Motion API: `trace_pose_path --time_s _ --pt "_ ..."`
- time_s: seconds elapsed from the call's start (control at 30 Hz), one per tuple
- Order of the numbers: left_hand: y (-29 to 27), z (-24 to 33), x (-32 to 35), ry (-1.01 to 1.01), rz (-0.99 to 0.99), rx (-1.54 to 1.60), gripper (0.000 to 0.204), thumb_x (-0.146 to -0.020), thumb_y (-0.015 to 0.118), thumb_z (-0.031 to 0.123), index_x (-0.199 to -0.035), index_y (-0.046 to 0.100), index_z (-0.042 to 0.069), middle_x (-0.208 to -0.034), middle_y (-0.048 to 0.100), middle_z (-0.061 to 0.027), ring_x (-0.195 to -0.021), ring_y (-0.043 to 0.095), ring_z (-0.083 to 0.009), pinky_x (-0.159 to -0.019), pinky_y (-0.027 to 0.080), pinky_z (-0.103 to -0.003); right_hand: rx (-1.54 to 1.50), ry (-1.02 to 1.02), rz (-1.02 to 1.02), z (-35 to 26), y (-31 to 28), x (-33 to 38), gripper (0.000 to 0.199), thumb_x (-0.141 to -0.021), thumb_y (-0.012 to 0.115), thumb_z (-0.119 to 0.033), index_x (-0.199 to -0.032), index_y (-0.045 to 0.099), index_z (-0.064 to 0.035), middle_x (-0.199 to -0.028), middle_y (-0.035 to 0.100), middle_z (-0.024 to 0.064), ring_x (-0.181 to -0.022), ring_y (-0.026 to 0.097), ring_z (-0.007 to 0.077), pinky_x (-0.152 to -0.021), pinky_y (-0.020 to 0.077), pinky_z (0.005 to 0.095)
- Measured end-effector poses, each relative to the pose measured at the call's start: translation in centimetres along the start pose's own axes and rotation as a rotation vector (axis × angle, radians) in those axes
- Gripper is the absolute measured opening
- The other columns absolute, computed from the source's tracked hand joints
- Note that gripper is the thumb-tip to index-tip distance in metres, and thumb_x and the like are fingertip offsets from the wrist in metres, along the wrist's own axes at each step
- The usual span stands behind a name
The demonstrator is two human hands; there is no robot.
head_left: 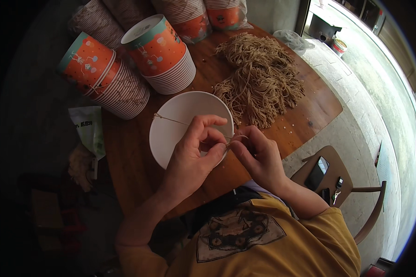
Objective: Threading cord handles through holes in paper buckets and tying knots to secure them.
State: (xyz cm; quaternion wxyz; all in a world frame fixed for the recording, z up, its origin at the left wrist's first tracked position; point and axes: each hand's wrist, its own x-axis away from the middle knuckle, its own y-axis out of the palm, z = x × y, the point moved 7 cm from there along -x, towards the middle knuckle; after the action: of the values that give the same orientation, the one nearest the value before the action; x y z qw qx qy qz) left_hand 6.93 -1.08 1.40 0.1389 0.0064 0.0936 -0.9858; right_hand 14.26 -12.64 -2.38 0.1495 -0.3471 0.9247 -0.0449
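A white paper bucket (189, 105) stands on the wooden table in front of me, its open mouth facing up. A thin tan cord (172, 119) is fastened with a small knot at the left of its rim and runs across the mouth to the right side. There my left hand (189, 154) pinches the cord between thumb and a finger, its index finger raised and curved. My right hand (260, 161) pinches the cord right beside it, and a small loop shows at its fingertips. The fingers partly hide the bucket's right rim.
A heap of tan cords (268, 74) lies beyond the bucket. Stacks of orange paper buckets (159, 57) stand at the back left, more in plastic wrap behind. On the right, a chair (337, 161) holds a phone (318, 174) and keys (336, 196). A green-white packet (88, 127) is at the table's left edge.
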Motion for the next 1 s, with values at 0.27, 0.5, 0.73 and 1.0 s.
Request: trace_pose_path --time_s 0.27,0.5,0.73,1.0 --pt "0.2 -0.4 -0.2 -0.179 -0.061 0.209 0.037 -0.089 0.055 0.001 -0.123 0.042 0.004 -0.089 0.056 0.0003 -0.083 0.052 -0.0056 -0.078 0.043 -0.022 -0.050 0.097 -0.016 0.7 0.0 0.2 0.018 -0.088 0.061 -0.012 -0.099 0.052 -0.0031 -0.068 0.063 0.0070 -0.059 0.061 0.0100 -0.054 0.0447 0.0253" --pt "-0.2 -1.1 -0.5 -0.212 -0.057 0.192 0.037 -0.089 0.057 0.003 -0.122 0.043 0.003 -0.089 0.057 0.0000 -0.083 0.052 -0.0060 -0.081 0.042 -0.022 -0.039 -0.090 -0.019 -1.3 -0.9 0.2 0.020 -0.085 0.065 -0.010 -0.101 0.053 -0.0053 -0.066 0.059 0.0037 -0.055 0.057 0.0090 -0.049 0.0433 0.0238" --pt "-0.2 -1.1 -0.3 -0.223 -0.052 0.209 0.038 -0.088 0.059 0.003 -0.123 0.044 0.004 -0.089 0.058 -0.0019 -0.082 0.054 -0.0074 -0.080 0.043 -0.021 0.187 -0.264 0.042 -1.5 -0.1 0.4 0.019 -0.082 0.068 -0.011 -0.098 0.058 -0.0073 -0.068 0.060 0.0031 -0.054 0.058 0.0124 -0.049 0.0458 0.0264" --pt "-0.4 -1.1 -0.3 -0.196 -0.050 0.210 0.037 -0.090 0.060 0.005 -0.123 0.044 0.003 -0.088 0.058 -0.0020 -0.083 0.054 -0.0067 -0.080 0.044 -0.021 0.071 -0.072 0.004 -1.1 -0.2 -0.1 0.017 -0.082 0.068 -0.009 -0.097 0.059 -0.0084 -0.063 0.059 0.0032 -0.051 0.057 0.0129 -0.048 0.0448 0.0266"
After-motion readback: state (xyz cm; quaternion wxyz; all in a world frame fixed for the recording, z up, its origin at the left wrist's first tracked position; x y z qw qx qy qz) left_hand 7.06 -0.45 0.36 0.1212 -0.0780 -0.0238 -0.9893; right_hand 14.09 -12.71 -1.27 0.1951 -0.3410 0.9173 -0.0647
